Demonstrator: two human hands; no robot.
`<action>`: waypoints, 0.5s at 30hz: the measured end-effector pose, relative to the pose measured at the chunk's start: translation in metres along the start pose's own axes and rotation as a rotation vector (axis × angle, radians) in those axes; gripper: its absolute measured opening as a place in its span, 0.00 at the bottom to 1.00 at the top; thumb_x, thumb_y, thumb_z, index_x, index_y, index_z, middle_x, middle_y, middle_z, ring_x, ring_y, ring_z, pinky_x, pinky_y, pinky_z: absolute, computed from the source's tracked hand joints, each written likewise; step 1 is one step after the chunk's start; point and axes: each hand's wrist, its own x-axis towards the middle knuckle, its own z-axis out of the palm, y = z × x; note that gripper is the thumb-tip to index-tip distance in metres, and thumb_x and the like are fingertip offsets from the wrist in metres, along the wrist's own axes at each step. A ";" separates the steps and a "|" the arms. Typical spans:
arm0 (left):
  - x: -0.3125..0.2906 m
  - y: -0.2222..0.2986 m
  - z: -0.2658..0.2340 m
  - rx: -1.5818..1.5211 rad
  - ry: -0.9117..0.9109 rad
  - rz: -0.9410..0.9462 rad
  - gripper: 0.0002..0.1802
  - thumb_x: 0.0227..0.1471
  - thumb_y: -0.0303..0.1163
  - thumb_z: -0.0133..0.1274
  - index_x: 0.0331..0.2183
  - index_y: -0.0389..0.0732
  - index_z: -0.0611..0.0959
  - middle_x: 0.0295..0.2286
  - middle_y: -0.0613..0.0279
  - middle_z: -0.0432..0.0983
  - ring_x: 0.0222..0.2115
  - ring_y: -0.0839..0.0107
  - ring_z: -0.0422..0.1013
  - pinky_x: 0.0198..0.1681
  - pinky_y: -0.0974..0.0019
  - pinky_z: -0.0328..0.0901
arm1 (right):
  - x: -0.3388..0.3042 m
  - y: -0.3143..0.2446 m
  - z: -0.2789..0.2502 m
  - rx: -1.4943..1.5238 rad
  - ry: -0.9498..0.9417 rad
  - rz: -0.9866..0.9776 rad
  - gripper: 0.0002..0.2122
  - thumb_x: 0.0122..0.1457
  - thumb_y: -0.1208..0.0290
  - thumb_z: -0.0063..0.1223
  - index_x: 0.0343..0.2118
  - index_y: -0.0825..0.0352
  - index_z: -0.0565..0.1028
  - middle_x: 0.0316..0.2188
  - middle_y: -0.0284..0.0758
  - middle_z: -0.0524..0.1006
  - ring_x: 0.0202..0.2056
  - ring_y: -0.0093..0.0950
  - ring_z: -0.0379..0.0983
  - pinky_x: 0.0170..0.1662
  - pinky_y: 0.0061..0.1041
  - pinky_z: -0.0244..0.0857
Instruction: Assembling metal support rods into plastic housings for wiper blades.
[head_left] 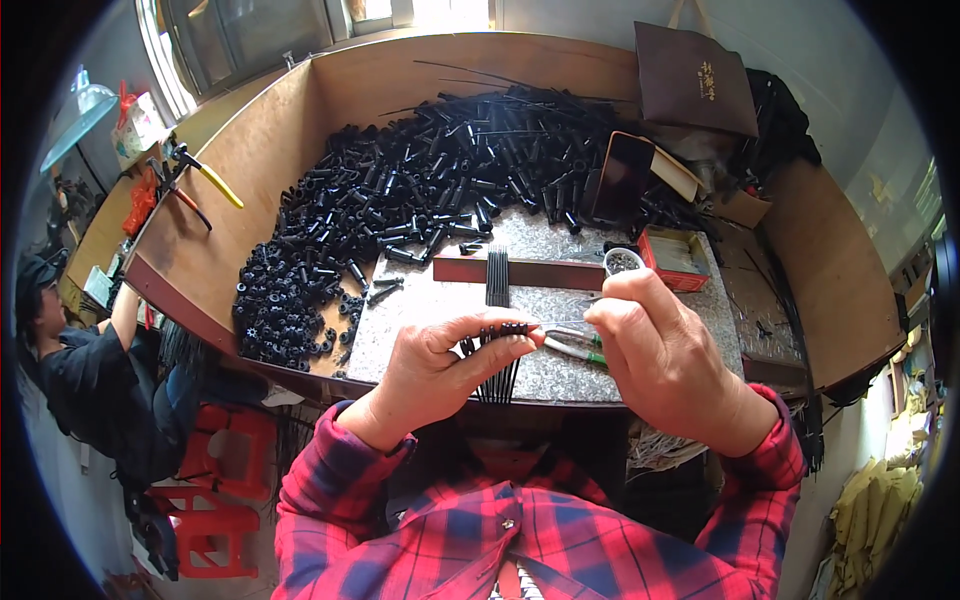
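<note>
"Between the thumb and fingers of the left hand (435,365), what sits there?"

"A row (503,329) of black pieces, pinched, above the near part of the board (380,325)."

"Which way does it lie?"

"Its long axis runs roughly left to right, one end toward the right hand (665,355). The left hand is nearer, since it holds the row; the right is apart from it, off to the right."

"And the right fingers?"

"Thumb and forefinger are pressed together on one thin strand (565,322), which spans the gap toward the left fingertips. Whether it enters the row, I can't tell."

"How many pieces?"

"About four show; the thumb may hide more."

"What's underneath?"

"Black rods (497,275), side by side across one brown bar (565,272), about square to the row. They're too close-packed to count, and the hand hides whether they join it."

"Around the hands?"

"One pair of green-handled pliers (572,350) between them, one cup (608,266) of small bits just beyond the right hand, one red box (688,283) beside that, and one phone (625,170) propped farther off."

"Beyond?"

"One pile (420,180) of black parts, past counting, one brown bag (695,80) at the far right, and one co-worker (110,370) at the left."
</note>
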 end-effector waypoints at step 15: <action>-0.001 -0.001 -0.001 0.199 -0.047 0.058 0.10 0.45 0.23 0.60 0.35 0.38 0.84 0.32 0.61 0.81 0.35 0.72 0.75 0.41 0.70 0.68 | 0.004 0.000 -0.002 -0.037 0.054 -0.162 0.14 0.40 0.80 0.58 0.34 0.69 0.76 0.28 0.35 0.69 0.28 0.30 0.69 0.28 0.27 0.66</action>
